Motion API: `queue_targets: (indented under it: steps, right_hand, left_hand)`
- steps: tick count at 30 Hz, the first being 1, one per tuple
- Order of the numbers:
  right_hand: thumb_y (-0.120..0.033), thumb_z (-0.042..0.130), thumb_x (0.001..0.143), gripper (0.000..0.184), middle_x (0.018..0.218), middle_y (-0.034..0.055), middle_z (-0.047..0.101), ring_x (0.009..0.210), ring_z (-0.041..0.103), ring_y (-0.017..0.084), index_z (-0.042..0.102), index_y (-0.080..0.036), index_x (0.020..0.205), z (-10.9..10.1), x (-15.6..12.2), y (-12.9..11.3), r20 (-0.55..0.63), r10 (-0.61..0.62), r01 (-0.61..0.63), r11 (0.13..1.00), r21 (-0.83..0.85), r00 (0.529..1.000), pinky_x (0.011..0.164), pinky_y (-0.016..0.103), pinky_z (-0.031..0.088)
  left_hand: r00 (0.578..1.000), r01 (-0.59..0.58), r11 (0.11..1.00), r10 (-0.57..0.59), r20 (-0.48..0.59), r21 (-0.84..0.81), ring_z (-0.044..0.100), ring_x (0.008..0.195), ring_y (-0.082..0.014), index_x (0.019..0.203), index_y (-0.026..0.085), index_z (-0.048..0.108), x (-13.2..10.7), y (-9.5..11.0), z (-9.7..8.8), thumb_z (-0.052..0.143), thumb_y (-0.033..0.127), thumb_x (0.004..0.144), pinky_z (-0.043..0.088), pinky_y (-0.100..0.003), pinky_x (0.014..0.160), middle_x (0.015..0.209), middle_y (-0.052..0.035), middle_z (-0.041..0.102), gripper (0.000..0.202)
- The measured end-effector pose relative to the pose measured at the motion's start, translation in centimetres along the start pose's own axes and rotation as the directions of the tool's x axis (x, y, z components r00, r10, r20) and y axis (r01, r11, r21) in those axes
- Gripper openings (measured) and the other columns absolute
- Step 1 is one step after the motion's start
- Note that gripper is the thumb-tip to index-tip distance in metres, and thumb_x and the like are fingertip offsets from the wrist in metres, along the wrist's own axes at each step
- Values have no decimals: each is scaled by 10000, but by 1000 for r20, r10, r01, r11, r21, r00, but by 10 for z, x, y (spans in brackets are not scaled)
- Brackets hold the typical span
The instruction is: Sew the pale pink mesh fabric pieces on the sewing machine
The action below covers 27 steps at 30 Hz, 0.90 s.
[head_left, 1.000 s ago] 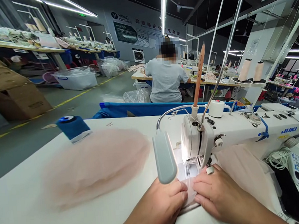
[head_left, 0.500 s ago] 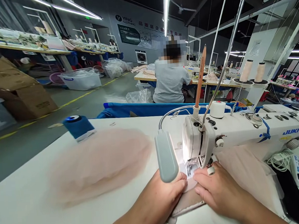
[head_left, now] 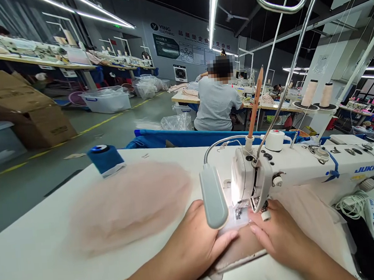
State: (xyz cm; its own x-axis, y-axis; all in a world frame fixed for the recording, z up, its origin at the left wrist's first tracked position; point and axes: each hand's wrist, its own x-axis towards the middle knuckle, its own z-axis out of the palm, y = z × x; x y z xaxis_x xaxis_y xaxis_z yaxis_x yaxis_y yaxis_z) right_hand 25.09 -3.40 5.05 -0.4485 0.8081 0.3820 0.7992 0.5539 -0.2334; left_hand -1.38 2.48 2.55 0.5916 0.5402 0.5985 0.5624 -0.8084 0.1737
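Observation:
At the white JUKI sewing machine (head_left: 310,167), my left hand (head_left: 198,233) lies flat with its thumb stretched out, left of the presser foot (head_left: 239,213). A grey lamp head (head_left: 214,198) hides some of its fingers. On the other side of the foot, my right hand (head_left: 279,227) holds sheer pale pink fabric (head_left: 313,212) with thumb and bent index finger; the machine head covers its other fingertips. The fabric spreads to the right beneath the machine arm. Another sheer pink piece (head_left: 130,208) rests on the table at left.
A blue thread cone (head_left: 105,159) stands at the table's far left edge. A pencil (head_left: 256,101) sticks up from the machine head. To the right are a black phone (head_left: 362,243) and a coiled white cable (head_left: 353,203). A co-worker (head_left: 217,97) sits ahead, back turned.
My left thumb and fingers have spread apart, and the hand has drawn away from the presser foot. The right hand stays beside the foot. The whole view has shifted slightly.

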Motion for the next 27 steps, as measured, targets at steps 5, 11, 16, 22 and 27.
queue_targets:
  steps: [5,11,16,22,27]
  right_hand:
    - [-139,590,1033,293,1258,74,774,1141,662,252,701,-233,1288,-3,2,-14,97,-216,197,964,177,971,1031,355,532]
    - [-74,599,921,188,977,70,722,972,608,275,699,-232,906,-7,0,-5,81,-42,45,998,-41,996,853,374,500]
    - [-80,545,940,334,1193,99,736,1090,626,269,684,-227,1206,-13,-1,-13,52,-238,231,966,115,970,978,382,520]
    - [-14,628,892,221,974,36,740,959,591,255,642,-233,869,-12,2,-6,222,-92,109,992,-63,971,832,357,454]
    - [0,630,881,234,1039,48,754,995,598,261,644,-233,892,-15,0,-4,142,-85,95,993,-66,986,839,362,446]
  left_hand:
    - [996,-63,993,69,57,-99,620,874,-267,943,237,707,10,16,-24,513,348,1098,482,-423,891,969,-56,695,272]
    - [939,59,982,5,343,-177,684,817,-235,904,251,723,12,33,-50,715,438,1028,514,-311,723,968,-35,739,225]
    - [923,79,962,28,384,-262,742,874,-238,1029,280,731,9,41,-47,765,378,996,565,-297,777,1047,-20,778,109]
    - [970,87,969,-30,241,-229,690,713,-192,911,251,692,8,33,-35,479,168,1042,522,-266,657,872,-21,737,263]
    - [984,-50,987,74,159,-153,640,753,-222,743,222,630,7,38,-24,447,121,1032,500,-316,665,896,-81,682,356]
